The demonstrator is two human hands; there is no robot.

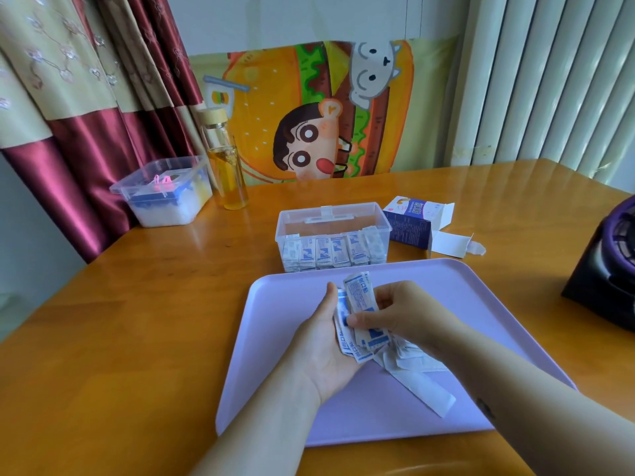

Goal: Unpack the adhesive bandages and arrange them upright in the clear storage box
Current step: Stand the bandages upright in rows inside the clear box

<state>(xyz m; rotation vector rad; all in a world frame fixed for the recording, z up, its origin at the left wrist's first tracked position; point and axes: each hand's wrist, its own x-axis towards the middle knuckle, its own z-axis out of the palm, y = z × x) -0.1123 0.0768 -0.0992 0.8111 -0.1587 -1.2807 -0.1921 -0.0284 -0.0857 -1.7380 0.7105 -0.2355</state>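
Observation:
Over a lilac tray [446, 304], my left hand [323, 341] lies palm up under a loose bundle of white-and-blue wrapped bandages [359, 304]. My right hand [395, 314] pinches the bundle from the right, thumb on its front. More wrappers and a folded white paper strip [422, 386] lie on the tray under my right wrist. Behind the tray stands the clear storage box [333, 214], open, with several bandages [330, 252] standing upright in a row along its front wall.
An opened blue-and-white bandage carton [412, 221] lies right of the box with flaps spread. A second clear box [165, 190] and a glass bottle [226, 166] stand at the back left. A dark purple object [608, 269] sits at the right edge of the wooden table [137, 321].

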